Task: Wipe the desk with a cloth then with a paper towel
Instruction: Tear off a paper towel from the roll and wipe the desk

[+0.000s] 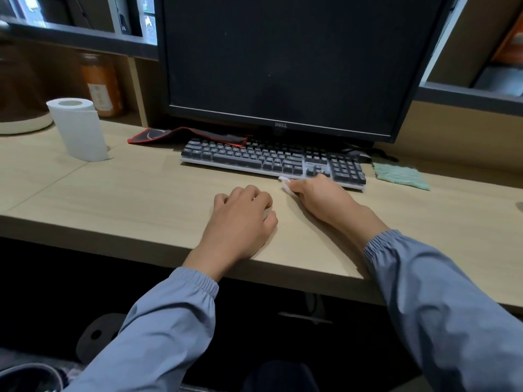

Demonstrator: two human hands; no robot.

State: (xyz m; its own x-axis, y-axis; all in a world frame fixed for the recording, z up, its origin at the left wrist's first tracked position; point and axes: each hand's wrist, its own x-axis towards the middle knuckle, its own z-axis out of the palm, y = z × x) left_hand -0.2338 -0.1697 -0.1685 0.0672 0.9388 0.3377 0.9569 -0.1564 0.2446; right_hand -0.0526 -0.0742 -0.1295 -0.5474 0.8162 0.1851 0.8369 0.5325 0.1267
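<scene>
Two hands on the desk [113, 193]: right hand [319, 196] pinches the paper towel [285, 185], left hand [240, 219] rests loosely curled beside it

A: Where does the dark-keyed computer keyboard [254, 159] sit on the pale wooden desk [135, 199]?
B: Centre, just before the black flat monitor [283, 66]; the red-edged black mouse mat [158, 135] lies behind its left end.
A: And either side?
B: The white paper towel roll [80, 131] stands far left, the pale green woven cloth [402, 176] lies right. Before the keyboard, the left hand [240, 222] rests beside the right hand [322, 199], which grips a crumpled white paper towel [285, 186].
</scene>
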